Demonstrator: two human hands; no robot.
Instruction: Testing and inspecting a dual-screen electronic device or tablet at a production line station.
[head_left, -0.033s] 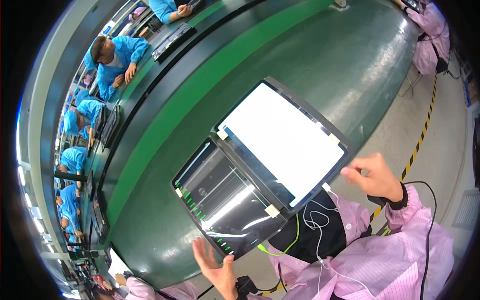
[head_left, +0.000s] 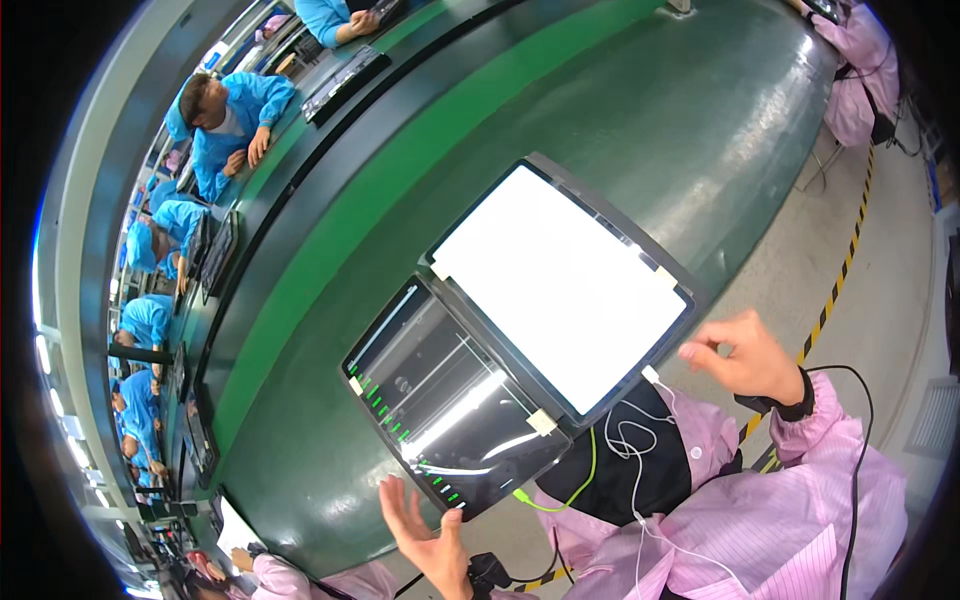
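Note:
Two tablets lie side by side on the green table. The tablet on the right has an all-white lit screen and rests in a dark tray. The one on the left shows a dark, glossy screen with small green bars along one edge. Pale tabs sit at their edges. My left hand is open, fingers spread, beside the dark tablet's near left corner, and holds nothing. Off the right edge of the white-lit tablet, my right hand has its fingers curled toward the thumb, with nothing visible in it.
A white cable and a green cable run from the tablets' near side toward my lap. Across the green table, a dark conveyor-like strip separates me from several co-workers in blue. Another person in pink is at the far right.
The dark band along the lower left side of the lit screen has turned white. My two hands have barely moved.

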